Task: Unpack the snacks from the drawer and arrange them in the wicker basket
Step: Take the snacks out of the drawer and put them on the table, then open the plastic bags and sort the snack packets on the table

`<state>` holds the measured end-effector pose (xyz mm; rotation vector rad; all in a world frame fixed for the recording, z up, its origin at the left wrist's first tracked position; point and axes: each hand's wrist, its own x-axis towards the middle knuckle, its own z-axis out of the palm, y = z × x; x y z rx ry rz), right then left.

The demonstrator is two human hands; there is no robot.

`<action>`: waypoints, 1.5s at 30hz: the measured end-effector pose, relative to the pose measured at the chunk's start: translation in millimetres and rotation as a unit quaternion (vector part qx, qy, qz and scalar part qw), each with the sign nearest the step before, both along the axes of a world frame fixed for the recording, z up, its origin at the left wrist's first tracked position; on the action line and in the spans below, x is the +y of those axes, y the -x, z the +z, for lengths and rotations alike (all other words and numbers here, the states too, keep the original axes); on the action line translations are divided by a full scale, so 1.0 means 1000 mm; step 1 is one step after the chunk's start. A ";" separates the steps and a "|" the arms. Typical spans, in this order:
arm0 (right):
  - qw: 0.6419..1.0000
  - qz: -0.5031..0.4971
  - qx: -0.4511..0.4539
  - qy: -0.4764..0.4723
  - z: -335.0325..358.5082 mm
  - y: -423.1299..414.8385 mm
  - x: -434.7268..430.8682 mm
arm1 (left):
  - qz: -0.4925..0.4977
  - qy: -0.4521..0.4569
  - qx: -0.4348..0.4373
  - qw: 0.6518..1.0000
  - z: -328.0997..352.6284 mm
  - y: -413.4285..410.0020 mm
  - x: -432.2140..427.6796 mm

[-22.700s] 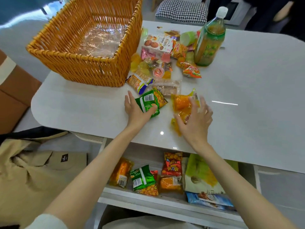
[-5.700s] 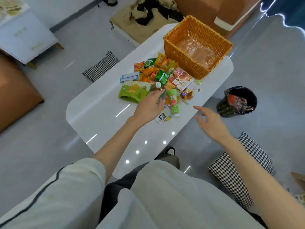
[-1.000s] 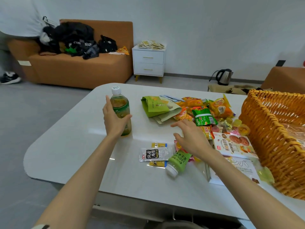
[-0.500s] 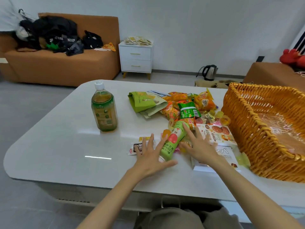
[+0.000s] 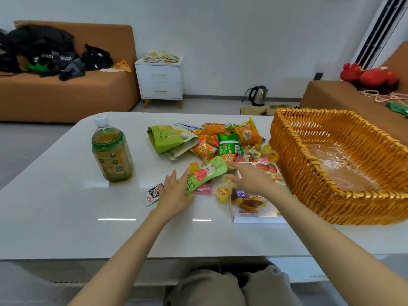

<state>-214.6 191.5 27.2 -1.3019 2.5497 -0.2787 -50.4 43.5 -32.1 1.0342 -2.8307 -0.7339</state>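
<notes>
A small green drink bottle (image 5: 206, 174) with a pink fruit label lies on the white table (image 5: 66, 206). My left hand (image 5: 174, 193) touches its near end with straight fingers, hiding the cap. My right hand (image 5: 251, 180) reaches over the snack pile, fingers extended, with the index tip by the bottle's far end. The wicker basket (image 5: 309, 161) stands at the right and holds only a clear plastic liner. Loose snacks lie beyond my hands: a green pouch (image 5: 165, 138), a green packet (image 5: 228, 144), orange packets (image 5: 247, 131), a jelly cup (image 5: 223, 192) and a cookie box (image 5: 254, 205).
A large tea bottle (image 5: 111, 151) stands upright at the table's left. A white sachet (image 5: 152, 194) lies beside my left hand. Beyond the table are an orange sofa (image 5: 66, 91), a white nightstand (image 5: 161, 80) and a kettle (image 5: 257, 96) on the floor.
My left hand let go of the tea bottle, which stays upright, and came over to the small green bottle. My right hand shifted to that bottle's far end.
</notes>
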 end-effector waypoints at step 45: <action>0.930 -0.244 -0.179 0.207 0.053 0.199 0.203 | -0.244 -0.018 0.081 0.966 0.084 0.256 0.159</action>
